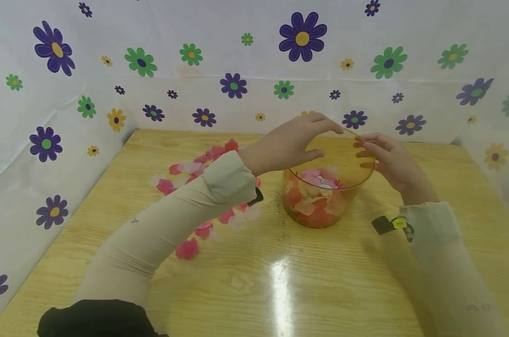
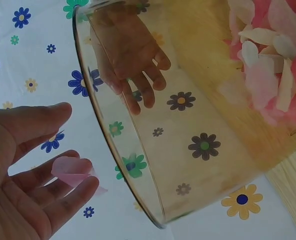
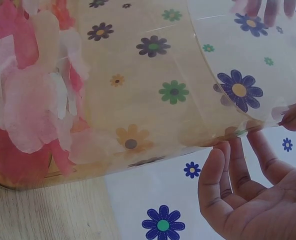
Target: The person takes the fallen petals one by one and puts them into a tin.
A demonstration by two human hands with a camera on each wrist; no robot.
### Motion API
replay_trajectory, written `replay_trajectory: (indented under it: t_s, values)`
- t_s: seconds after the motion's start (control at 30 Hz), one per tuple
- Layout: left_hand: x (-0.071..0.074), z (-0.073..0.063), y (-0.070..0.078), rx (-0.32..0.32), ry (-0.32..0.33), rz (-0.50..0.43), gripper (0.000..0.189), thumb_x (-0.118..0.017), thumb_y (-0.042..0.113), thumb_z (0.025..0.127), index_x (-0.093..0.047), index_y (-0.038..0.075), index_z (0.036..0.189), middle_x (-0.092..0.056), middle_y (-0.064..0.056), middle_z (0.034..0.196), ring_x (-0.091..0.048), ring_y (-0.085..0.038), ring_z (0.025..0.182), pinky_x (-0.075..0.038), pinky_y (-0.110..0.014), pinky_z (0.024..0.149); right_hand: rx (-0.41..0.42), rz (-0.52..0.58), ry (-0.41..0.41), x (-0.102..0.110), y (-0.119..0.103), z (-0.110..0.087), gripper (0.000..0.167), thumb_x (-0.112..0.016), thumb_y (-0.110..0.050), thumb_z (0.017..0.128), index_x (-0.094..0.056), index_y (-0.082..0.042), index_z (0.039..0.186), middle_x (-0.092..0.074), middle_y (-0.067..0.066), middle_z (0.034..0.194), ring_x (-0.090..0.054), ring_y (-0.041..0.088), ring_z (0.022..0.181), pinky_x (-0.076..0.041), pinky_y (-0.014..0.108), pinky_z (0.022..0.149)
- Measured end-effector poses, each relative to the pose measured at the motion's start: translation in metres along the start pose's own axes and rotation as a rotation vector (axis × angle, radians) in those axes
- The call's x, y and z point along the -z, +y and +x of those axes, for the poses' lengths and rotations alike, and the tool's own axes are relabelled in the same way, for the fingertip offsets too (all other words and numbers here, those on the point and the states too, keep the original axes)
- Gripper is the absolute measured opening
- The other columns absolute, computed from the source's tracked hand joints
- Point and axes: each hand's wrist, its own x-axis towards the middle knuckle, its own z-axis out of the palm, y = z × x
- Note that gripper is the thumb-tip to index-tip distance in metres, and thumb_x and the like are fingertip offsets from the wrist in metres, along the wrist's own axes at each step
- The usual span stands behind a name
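A transparent amber container (image 1: 321,206) with pink, red and pale artificial petals (image 2: 268,55) inside stands on the table. My left hand (image 1: 285,142) is over its open mouth in the head view, with fingers apart and the thumb spread. A pink petal (image 2: 70,170) lies against its fingers in the left wrist view, away from the thumb. At the container's right edge, my right hand (image 1: 391,157) holds the rim, its thumb at the mouth side and fingers along the outer wall. Those right fingers (image 3: 238,165) also show under the wall in the right wrist view.
Loose pink, red and white petals (image 1: 187,248) are scattered on the wooden table (image 1: 237,299), left of the container and partly behind my left arm. A white flower-print cloth (image 1: 220,56) stands along the table's back and sides. A dark object (image 1: 98,320) overlaps the lower left.
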Motion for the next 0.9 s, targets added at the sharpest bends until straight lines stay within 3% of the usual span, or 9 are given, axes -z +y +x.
replay_trajectory:
  t_s: [0.33, 0.57, 0.7, 0.9]
  values:
    - [-0.001, -0.002, -0.003, -0.058, 0.011, -0.001, 0.063, -0.062, 0.012, 0.09, -0.032, 0.017, 0.146, -0.039, 0.001, 0.149, -0.039, -0.018, 0.136, -0.028, -0.033, 0.115, -0.005, 0.001, -0.002, 0.0, -0.001, 0.0, 0.016, -0.047, -0.025, 0.098, -0.058, -0.023, 0.109, -0.057, -0.012, 0.11, -0.05, 0.01, 0.1, -0.049, 0.018, 0.079]
    - [-0.003, -0.01, -0.012, 0.005, -0.012, 0.006, 0.06, -0.059, 0.018, 0.092, -0.033, 0.021, 0.145, -0.037, 0.003, 0.15, -0.036, -0.016, 0.138, -0.034, -0.031, 0.112, 0.006, 0.035, -0.002, -0.002, 0.001, 0.001, 0.015, -0.048, -0.024, 0.098, -0.059, -0.021, 0.109, -0.059, -0.012, 0.108, -0.052, 0.009, 0.098, -0.049, 0.019, 0.078]
    - [-0.004, -0.028, -0.029, 0.057, 0.026, 0.043, 0.057, -0.058, 0.025, 0.093, -0.035, 0.024, 0.144, -0.037, 0.002, 0.149, -0.04, -0.019, 0.135, -0.039, -0.034, 0.108, 0.007, 0.045, -0.004, -0.004, 0.001, 0.001, 0.015, -0.049, -0.023, 0.098, -0.059, -0.02, 0.108, -0.059, -0.012, 0.108, -0.053, 0.008, 0.097, -0.049, 0.019, 0.078]
    - [-0.004, -0.074, -0.072, 0.142, 0.13, 0.169, 0.05, -0.058, 0.027, 0.093, -0.043, 0.017, 0.14, -0.044, -0.007, 0.143, -0.046, -0.026, 0.13, -0.042, -0.04, 0.105, 0.021, 0.055, -0.018, -0.003, 0.0, -0.001, 0.015, -0.048, -0.022, 0.098, -0.06, -0.023, 0.107, -0.059, -0.013, 0.108, -0.054, 0.006, 0.095, -0.049, 0.018, 0.078]
